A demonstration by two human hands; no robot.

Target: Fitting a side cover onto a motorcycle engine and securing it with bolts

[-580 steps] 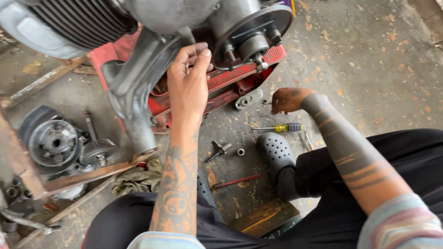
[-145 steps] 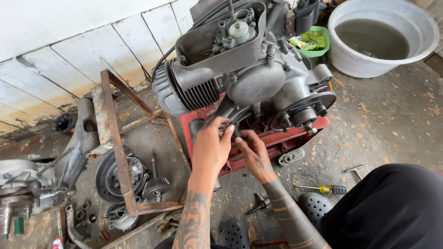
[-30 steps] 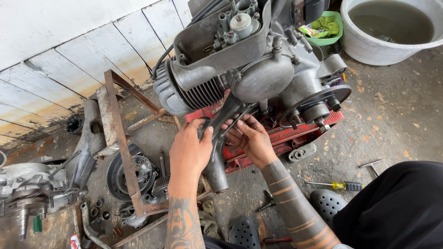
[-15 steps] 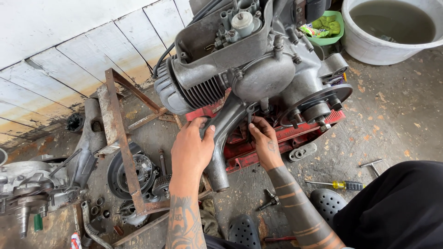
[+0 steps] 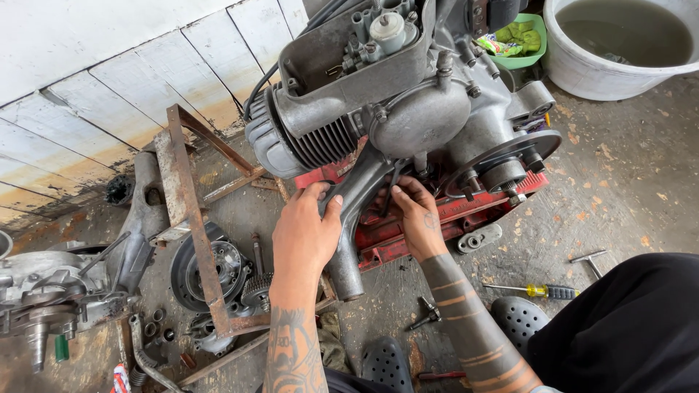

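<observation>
A grey scooter engine sits on a red stand on the concrete floor. Its curved grey exhaust pipe runs down from the cylinder toward me. My left hand wraps around the left side of that pipe, fingers curled on it. My right hand is on the pipe's other side, fingertips pushed up into the gap under the engine case beside a thin black cable. Whatever the right fingers touch there is hidden.
A rusty metal frame stands at left over a round clutch part and gears. Another engine case lies far left. A yellow-handled screwdriver, a T-wrench, black sandals, a white basin of water and a green bowl surround me.
My view has moved closer and tilted slightly. My left hand has slid up the pipe to grip it; my right hand stays under the engine case.
</observation>
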